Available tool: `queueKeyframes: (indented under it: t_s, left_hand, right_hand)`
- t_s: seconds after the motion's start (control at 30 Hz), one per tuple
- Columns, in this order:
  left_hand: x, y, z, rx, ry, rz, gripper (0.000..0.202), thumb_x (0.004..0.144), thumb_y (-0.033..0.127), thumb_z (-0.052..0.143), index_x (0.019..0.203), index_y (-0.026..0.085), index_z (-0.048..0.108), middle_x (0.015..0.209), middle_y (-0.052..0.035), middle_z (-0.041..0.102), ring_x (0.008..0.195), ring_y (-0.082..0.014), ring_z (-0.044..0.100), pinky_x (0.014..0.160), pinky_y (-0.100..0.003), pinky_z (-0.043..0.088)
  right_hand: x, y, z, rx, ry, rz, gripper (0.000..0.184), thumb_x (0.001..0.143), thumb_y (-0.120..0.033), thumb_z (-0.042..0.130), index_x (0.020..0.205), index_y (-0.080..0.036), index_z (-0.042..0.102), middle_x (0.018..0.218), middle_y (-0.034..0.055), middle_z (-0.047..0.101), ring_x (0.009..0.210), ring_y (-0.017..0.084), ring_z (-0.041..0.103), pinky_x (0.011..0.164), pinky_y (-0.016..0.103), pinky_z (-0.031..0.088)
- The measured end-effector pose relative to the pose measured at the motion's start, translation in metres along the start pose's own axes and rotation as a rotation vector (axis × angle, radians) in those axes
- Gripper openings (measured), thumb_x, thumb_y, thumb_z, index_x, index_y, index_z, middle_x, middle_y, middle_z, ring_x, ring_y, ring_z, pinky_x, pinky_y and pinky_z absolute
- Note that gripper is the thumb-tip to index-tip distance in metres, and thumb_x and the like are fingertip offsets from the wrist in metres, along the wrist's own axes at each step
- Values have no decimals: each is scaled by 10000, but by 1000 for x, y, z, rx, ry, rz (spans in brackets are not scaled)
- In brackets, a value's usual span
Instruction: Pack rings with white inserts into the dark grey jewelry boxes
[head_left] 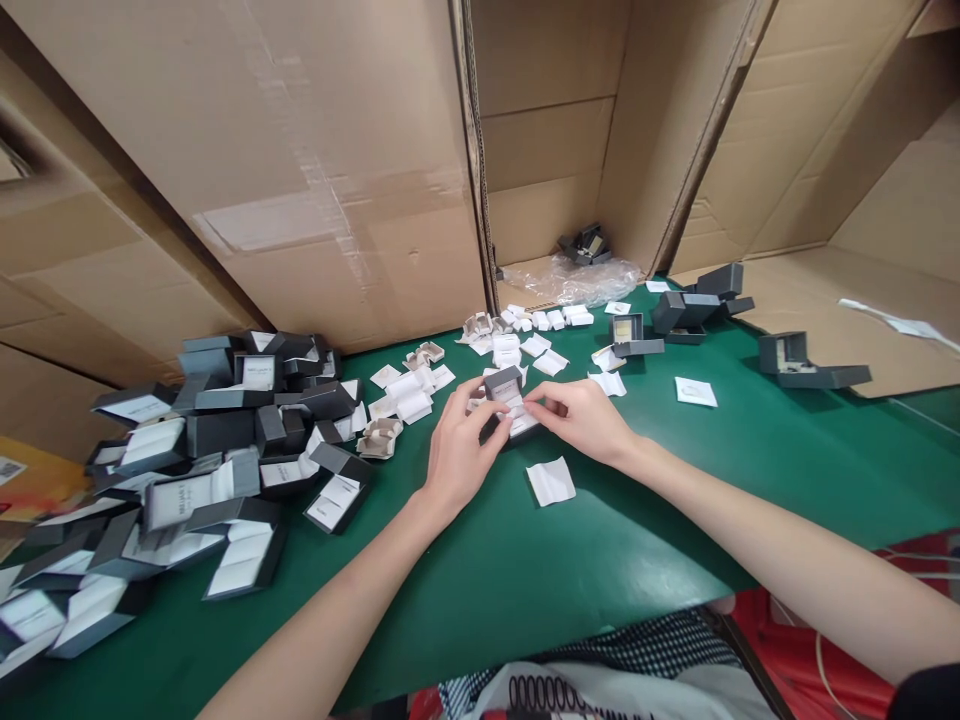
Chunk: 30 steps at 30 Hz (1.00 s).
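Note:
A small grey hinged box (505, 393) with a white lining stands open on the green table (570, 560) in the middle of the view. My left hand (459, 450) grips its left side with the fingers wrapped round it. My right hand (581, 415) comes in from the right, its fingertips pinched on the white insert inside the box. A white card (550, 481) lies flat just in front of my right wrist.
A big heap of open grey boxes (187, 470) fills the left of the table. White inserts and cards (517, 335) lie scattered behind the hands. More grey boxes (694, 300) sit at the right, another (806, 365) on cardboard. Cardboard cartons (300, 170) wall the back.

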<state>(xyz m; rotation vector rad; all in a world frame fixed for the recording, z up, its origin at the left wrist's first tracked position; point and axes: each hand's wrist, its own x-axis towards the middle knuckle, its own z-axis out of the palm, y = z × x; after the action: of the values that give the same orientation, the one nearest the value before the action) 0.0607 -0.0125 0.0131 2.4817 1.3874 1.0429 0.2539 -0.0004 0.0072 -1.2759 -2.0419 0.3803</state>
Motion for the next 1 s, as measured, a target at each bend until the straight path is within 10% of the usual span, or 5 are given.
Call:
queueKeyframes:
  t_s: [1.0]
  left_hand:
    - [2,-3,0,310,-104,34,308,930,344,401,1141,217,585,1178,-100,537,1048,-244,542,785,-328,470]
  right_hand:
    - [0,-6,-5,-20,-184,-107,259,925,-297,434,966,-204,673,666,-2,664,564,116,569,565,221,373]
